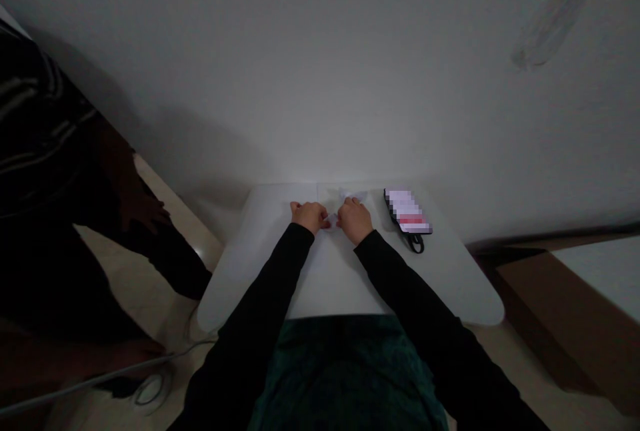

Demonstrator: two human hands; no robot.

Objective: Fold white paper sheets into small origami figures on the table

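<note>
Both hands meet over the white table (345, 291), near its far edge. A small folded piece of white paper (332, 220) lies between them. My left hand (311, 216) is closed, its fingertips pinching the paper's left side. At the paper's right side, my right hand (355, 219) is closed too, fingers bent down onto it. Just beyond the right hand sits another thin, whitish folded piece (354, 194), partly hidden by the fingers. Under and left of my left hand a large white sheet (270, 217) seems to lie flat on the tabletop.
A phone (407, 211) with a blurred screen and a black strap (416, 242) lies right of my hands. A grey wall (320, 71) rises behind the table. At left stands a person in dark clothes (100, 184). A cardboard box (570, 311) is at right; a cable (100, 377) crosses lower left.
</note>
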